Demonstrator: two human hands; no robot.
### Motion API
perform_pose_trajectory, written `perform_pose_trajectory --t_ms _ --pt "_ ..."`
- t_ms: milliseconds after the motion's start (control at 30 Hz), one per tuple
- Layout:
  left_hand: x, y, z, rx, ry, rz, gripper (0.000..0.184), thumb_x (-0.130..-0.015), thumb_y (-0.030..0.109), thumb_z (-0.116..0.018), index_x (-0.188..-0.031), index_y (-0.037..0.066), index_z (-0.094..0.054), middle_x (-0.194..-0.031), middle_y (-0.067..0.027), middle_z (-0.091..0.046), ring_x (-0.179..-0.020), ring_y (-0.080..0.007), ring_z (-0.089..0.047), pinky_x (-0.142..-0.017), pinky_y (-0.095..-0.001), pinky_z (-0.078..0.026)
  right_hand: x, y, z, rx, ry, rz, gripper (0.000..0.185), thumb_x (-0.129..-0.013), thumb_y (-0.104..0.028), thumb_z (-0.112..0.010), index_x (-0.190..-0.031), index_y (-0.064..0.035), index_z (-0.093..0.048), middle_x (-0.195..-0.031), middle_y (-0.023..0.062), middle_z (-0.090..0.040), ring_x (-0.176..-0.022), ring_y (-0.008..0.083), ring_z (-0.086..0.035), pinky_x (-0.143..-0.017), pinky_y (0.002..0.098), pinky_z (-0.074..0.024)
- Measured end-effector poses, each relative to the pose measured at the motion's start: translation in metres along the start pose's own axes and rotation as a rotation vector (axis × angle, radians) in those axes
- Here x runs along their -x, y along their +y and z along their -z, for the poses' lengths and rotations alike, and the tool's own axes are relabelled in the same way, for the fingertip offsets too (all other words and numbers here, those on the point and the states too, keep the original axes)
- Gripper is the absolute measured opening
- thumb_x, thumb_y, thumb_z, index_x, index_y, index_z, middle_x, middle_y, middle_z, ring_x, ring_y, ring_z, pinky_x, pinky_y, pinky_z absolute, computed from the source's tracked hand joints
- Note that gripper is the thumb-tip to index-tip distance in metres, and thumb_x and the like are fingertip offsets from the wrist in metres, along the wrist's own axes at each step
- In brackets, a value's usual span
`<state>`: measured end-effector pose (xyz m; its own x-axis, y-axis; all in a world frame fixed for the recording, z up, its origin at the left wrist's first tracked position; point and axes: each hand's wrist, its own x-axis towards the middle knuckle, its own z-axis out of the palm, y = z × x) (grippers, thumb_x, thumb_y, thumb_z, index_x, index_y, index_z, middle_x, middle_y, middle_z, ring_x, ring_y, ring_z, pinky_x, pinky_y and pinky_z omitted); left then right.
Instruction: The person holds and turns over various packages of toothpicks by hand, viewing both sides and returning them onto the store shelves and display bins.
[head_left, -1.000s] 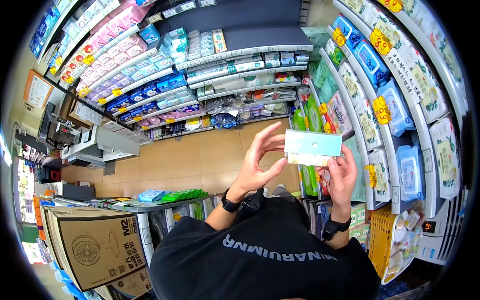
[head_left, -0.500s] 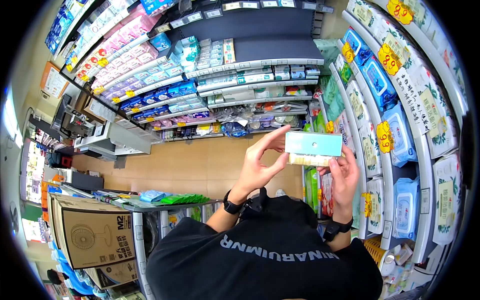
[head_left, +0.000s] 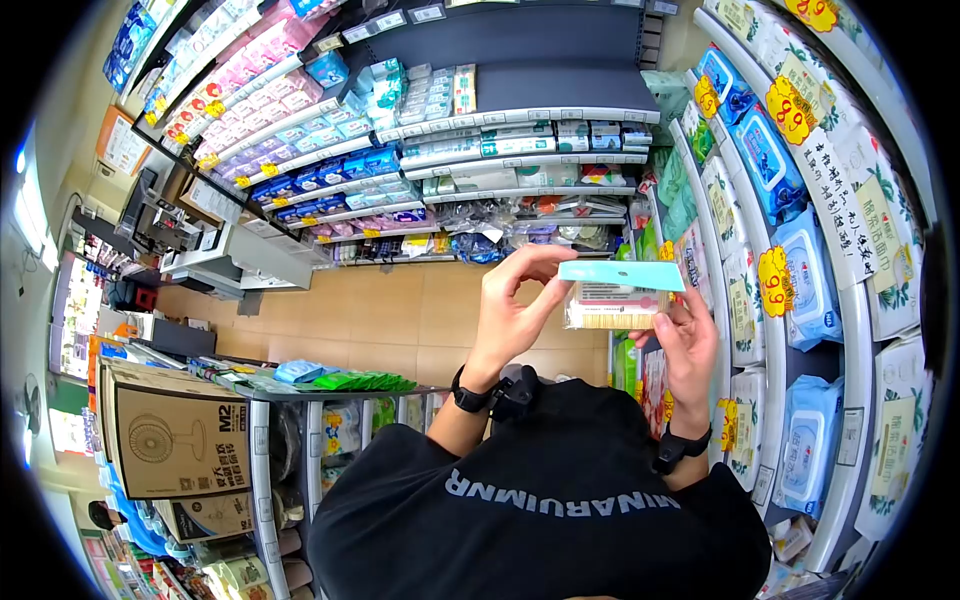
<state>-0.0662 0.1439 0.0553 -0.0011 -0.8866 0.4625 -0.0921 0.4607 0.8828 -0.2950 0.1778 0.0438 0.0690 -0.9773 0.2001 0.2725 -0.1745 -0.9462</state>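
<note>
A small clear pack with a flat teal top [head_left: 622,275] is held up in front of my chest. Through its side show a pinkish printed label and a row of thin, pale wooden sticks; I cannot tell exactly what they are. My left hand [head_left: 515,308] pinches the pack's left end, thumb below and fingers curled at the teal edge. My right hand [head_left: 688,345] grips the right end, its thumb against the lower front corner. Some of the right fingers are hidden behind the pack.
Ahead stands a dark shelf unit [head_left: 520,90] with tissue and sanitary packs. On my right, shelves hold blue wipes packs [head_left: 800,440] and white tissue packs [head_left: 900,390]. At left are a low shelf with green packs [head_left: 365,381] and a fan carton [head_left: 185,440]. Tiled floor [head_left: 410,310] lies between.
The pack has tilted, so its teal top looks thinner and more of the printed side and sticks shows. My left fingers have closed in on its left end. The view has shifted slightly.
</note>
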Motion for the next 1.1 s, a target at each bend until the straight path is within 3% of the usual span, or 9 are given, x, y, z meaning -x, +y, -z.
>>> perform_pose_trajectory --t_ms 133,267,667,1100 --pt "-0.008 -0.01 -0.007 0.17 0.051 0.116 0.011 -0.094 0.009 -0.068 -0.099 -0.001 -0.068 -0.085 -0.0015 -0.068 -0.075 -0.0051 -0.062 -0.067 -0.0212 -0.049 -0.006 -0.005 -0.001 -0.003 -0.024 -0.026 0.044 -0.098 -0.004 -0.054 -0.138 0.0068 -0.04 -0.103 0.0199 -0.069 -0.08 0.0217 -0.069 -0.071 0.0308 -0.0551" --pt "-0.017 -0.004 -0.008 0.2 0.048 0.215 0.012 -0.095 0.013 -0.069 -0.092 0.001 -0.068 -0.075 0.0002 -0.066 -0.066 -0.0032 -0.057 -0.059 -0.0196 -0.045 -0.009 -0.002 0.001 -0.009 -0.038 -0.031 0.044 -0.098 -0.004 -0.054 -0.138 0.007 -0.04 -0.103 0.02 -0.069 -0.081 0.0214 -0.069 -0.072 0.0306 -0.0549" --pt "-0.026 -0.016 -0.008 0.391 0.091 0.375 0.019 -0.094 0.015 -0.069 -0.082 0.001 -0.066 -0.065 -0.0002 -0.062 -0.053 -0.0046 -0.055 -0.048 -0.0207 -0.044 -0.014 0.013 0.005 0.005 -0.043 -0.055 0.045 -0.098 -0.002 -0.052 -0.14 0.0076 -0.038 -0.105 0.0209 -0.069 -0.082 0.0215 -0.069 -0.073 0.0307 -0.0549" --pt "-0.025 -0.029 -0.011 0.513 0.102 0.491 0.022 -0.092 0.015 -0.07 -0.077 0.001 -0.066 -0.066 -0.0022 -0.063 -0.053 -0.0053 -0.057 -0.048 -0.0211 -0.047 -0.015 0.02 0.015 0.028 -0.065 -0.051 0.045 -0.099 -0.003 -0.053 -0.14 0.0066 -0.039 -0.104 0.019 -0.069 -0.08 0.0178 -0.067 -0.072 0.028 -0.0538"
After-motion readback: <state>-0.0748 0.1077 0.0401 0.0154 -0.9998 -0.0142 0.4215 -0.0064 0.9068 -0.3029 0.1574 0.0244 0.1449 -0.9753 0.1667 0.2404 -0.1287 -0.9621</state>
